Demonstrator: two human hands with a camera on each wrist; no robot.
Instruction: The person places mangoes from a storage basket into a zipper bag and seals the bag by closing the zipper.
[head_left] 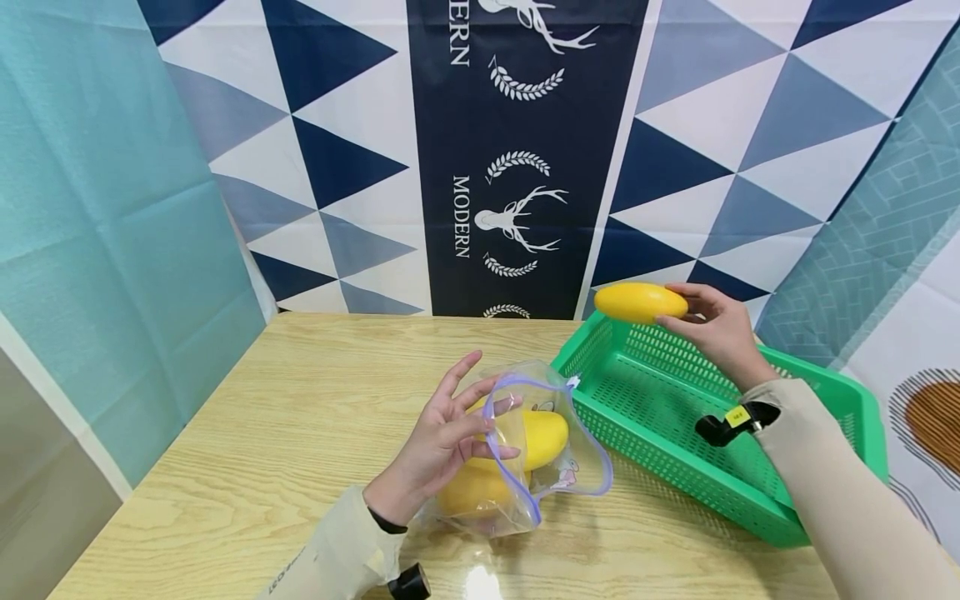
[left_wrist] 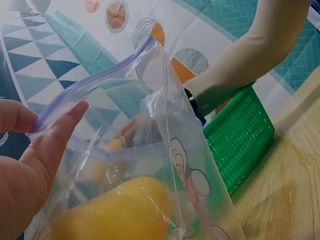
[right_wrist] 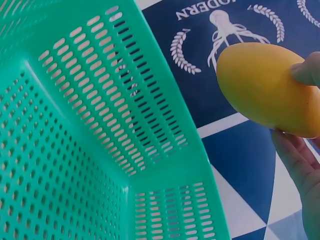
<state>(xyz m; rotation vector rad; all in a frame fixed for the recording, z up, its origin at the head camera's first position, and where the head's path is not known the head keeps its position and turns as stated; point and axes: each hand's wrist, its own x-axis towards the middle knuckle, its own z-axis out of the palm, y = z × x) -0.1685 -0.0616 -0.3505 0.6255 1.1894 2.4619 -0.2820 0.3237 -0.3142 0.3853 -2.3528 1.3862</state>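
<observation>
Right hand (head_left: 720, 327) on my feed has a yellow mango (head_left: 633, 302) pinched between thumb and fingers, held up near the basket's far corner and covering a bit of it from the head cam. Right wrist cam shows a gap between fruit and rim, but that view crops most of the hand and chops off a good part of the basket.

Left hand (head_left: 438, 437) is at the mouth of a clear zip bag (head_left: 498, 522), fingers spread, a couple of them seen through the plastic. Can't really say which tips are inside the bag and which are outside, the glare's rough.

The bag sits on the wooden table (head_left: 285, 417), purple zip strip (head_left: 608, 468) facing the basket. I count at least two yellow fruits (head_left: 547, 439) in there, partly behind the fingers. Left wrist cam cuts one off at the bottom edge, and the other hand is just a blur through the film.

Green basket (head_left: 660, 467) is just right of the bag, the right sleeve (head_left: 832, 467) blocking part of it. Behind everything: a triangle-print cloth (head_left: 348, 158), with deer and lettering cropped at the top.
</observation>
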